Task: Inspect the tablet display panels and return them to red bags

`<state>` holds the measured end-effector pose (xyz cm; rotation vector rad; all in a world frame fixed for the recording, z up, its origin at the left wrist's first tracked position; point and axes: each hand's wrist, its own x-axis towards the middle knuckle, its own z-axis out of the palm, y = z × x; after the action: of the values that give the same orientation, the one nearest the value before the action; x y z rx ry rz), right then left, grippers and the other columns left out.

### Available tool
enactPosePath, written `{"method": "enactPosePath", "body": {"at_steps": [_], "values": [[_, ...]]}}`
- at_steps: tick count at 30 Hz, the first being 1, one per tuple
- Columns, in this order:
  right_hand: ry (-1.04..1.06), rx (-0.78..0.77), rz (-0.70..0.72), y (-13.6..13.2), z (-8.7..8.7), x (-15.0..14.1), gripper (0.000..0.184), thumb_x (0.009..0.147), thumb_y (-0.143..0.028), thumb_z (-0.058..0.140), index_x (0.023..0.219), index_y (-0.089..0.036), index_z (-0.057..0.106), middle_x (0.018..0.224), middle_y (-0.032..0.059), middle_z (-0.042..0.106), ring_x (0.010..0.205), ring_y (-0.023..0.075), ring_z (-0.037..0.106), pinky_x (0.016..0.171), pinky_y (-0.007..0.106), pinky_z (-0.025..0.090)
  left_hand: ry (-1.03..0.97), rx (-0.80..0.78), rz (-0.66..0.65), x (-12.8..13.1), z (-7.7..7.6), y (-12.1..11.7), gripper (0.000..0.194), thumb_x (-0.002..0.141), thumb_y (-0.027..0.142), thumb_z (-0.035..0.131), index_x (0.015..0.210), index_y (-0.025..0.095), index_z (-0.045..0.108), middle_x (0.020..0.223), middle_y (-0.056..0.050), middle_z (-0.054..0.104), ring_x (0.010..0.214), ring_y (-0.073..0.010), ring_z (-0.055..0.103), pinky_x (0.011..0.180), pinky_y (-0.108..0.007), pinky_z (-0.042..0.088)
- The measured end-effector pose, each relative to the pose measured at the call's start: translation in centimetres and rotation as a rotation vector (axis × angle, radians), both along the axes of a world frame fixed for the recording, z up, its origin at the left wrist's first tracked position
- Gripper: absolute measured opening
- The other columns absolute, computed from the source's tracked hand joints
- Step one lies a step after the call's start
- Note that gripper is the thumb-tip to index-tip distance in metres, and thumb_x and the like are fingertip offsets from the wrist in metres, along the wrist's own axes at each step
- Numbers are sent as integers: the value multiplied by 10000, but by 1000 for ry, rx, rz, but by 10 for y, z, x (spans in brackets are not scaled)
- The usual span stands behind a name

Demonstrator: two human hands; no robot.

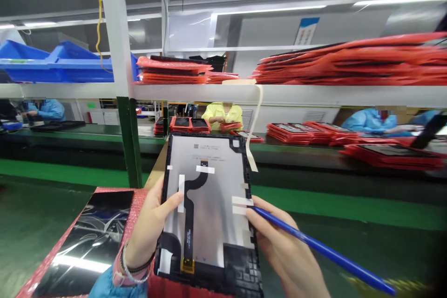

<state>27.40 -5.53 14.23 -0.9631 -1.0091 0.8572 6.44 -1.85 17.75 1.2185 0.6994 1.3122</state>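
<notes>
A tablet screen assembly (213,205) is held up tilted in front of me, its silver back towards me. A black flex cable (189,223) runs down it, with white tape strips at several spots. My left hand (153,219) grips its left edge, thumb pressed beside the upright tape strip (181,194). At the right edge, my right hand (282,242) has a long blue stick (324,247) between thumb and fingers. Its tip is by two tape strips (242,206); the fingers touching the frame are partly hidden.
A glossy black panel (87,237) lies on pink bubble wrap (138,202) at lower left. Red-wrapped stacks (349,65) and blue bins (66,63) fill the shelf above. More red stacks (296,132) sit on the bench behind. A tape strip (256,121) hangs from the shelf. Co-workers (223,114) sit beyond.
</notes>
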Motion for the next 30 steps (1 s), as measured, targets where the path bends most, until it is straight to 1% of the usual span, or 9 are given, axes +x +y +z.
{"method": "enactPosePath", "body": {"at_steps": [3,10,13,16,18,22,26,28,30], "values": [[136,-51,4,0,0,4,309,561,-377,867,837,-269,781,618,30,702,451,153,543,388,255,476,-48,-49,-49,0,-1,4,418,788,247,700,1199,229,627,1216,-35,685,1182,-257,584,1011,-330,443],[247,-117,58,4,4,2,310,489,-316,884,784,-266,800,610,46,731,463,172,620,397,235,507,-20,1,4,0,-5,3,374,771,254,703,1142,239,664,1055,-15,729,1042,-220,636,982,-309,443],[215,-79,29,6,4,3,330,575,-344,832,884,-238,788,664,51,745,501,176,639,456,253,535,62,51,70,-3,-6,2,236,763,276,698,985,197,708,872,-13,718,849,-184,638,783,-250,497],[152,1,-25,6,4,6,445,682,-476,731,1029,-198,734,660,61,735,607,223,685,581,321,578,151,103,157,-6,-5,0,149,732,303,714,712,163,668,632,16,610,593,-124,532,549,-210,431],[96,38,-95,4,5,5,488,758,-530,652,1096,-181,687,490,12,638,481,181,616,487,275,526,175,147,197,-7,-3,-1,201,710,299,724,610,167,612,530,42,515,504,-96,439,481,-206,370],[94,152,-243,-1,8,0,231,851,-423,628,918,-208,678,342,-109,313,316,49,243,336,156,220,247,268,258,-7,-3,-3,147,719,270,702,615,177,658,469,53,472,445,-92,376,445,-220,336],[221,179,-47,0,13,-1,180,747,-376,753,788,-209,701,423,-36,538,397,98,495,414,190,427,415,475,307,-7,-8,0,139,790,218,647,711,188,757,549,4,640,508,-153,562,538,-255,451],[286,87,111,1,15,0,306,689,-421,795,920,-231,733,726,67,748,637,199,687,552,288,559,476,587,209,-8,-12,3,190,808,161,625,893,204,790,786,-45,764,742,-228,703,736,-299,524],[343,25,240,1,15,1,485,614,-567,801,985,-261,737,1015,114,758,844,280,721,633,377,594,507,688,72,-8,-16,8,330,814,96,591,1077,226,743,1059,-68,756,1026,-271,689,938,-350,490]]}}
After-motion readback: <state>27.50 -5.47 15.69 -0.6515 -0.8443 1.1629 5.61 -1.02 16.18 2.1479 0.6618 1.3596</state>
